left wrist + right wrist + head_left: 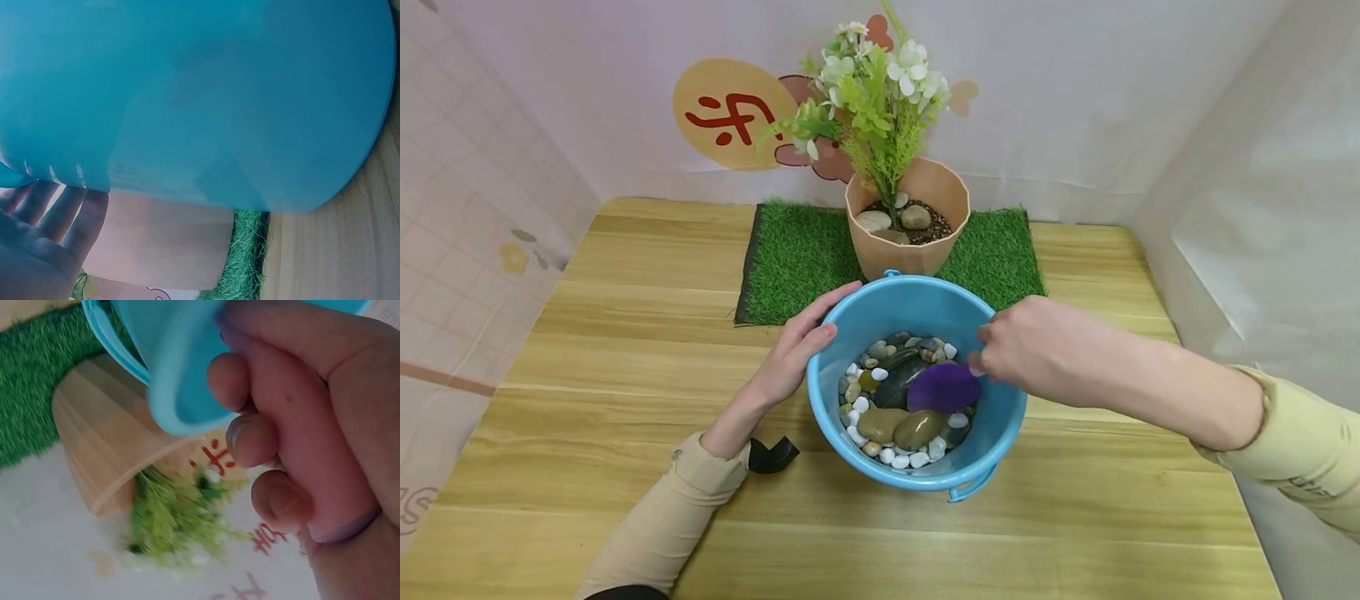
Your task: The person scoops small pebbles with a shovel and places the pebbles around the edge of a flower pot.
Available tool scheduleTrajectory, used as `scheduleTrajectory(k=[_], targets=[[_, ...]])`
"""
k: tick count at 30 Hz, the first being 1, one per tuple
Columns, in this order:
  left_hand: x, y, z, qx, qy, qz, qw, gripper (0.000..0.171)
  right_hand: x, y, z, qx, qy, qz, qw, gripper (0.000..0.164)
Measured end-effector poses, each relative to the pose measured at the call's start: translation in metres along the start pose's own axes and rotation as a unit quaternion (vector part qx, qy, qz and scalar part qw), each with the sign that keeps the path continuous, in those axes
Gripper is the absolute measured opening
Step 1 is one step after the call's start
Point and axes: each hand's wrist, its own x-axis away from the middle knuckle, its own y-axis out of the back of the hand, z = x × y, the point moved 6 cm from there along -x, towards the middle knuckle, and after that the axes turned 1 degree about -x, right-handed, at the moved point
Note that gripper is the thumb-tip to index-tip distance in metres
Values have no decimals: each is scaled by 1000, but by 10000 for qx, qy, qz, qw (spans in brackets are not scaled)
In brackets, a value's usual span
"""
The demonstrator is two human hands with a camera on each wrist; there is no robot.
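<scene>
Purple scoop (943, 388) inside bucket (895, 312), near right rim (1019, 417); open leftward.

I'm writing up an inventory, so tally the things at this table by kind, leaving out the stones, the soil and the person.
Buckets (blue bucket): 1
Hand tools (purple-bladed tool): 1
Flowerpots (peach flowerpot): 1
Plants (white-flowered plant): 1
Mats (green grass mat): 1
Loose pieces (bent black piece): 1
Total: 6

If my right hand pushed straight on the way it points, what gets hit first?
Probably the large dark stone inside the blue bucket, met by the purple scoop your right hand holds; how high the scoop sits is unclear.
</scene>
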Motion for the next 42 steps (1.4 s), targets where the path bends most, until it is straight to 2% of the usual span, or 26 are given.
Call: scheduleTrajectory(k=[3, 6, 16, 19, 28, 36, 42], targets=[[0, 0, 0, -3, -5, 9, 10000, 61, -2, -4, -6, -542, 59, -11, 9985, 16], [0, 0, 0, 17, 5, 14, 10000, 61, -4, -6, -9, -732, 150, 23, 9972, 17], [1, 0, 1, -21, -6, 12, 10000, 61, 0, -6, -10, -604, 122, 268, 9977, 18], [1, 1, 0, -5, 0, -15, 10000, 61, -2, -5, -9, -830, 88, 213, 9963, 20], [0, 1, 0, -34, -9, -22, 10000, 61, -16, -3, -5, -1302, 64, -415, 9906, 38], [0, 0, 2, 4, -78, 29, 10000, 60, -16, -8, -17, -1747, 246, -235, 9840, 38], [-1, 1, 3, -1, -46, -22, 10000, 61, -22, -12, -17, -1943, 74, -226, 9807, 39]])
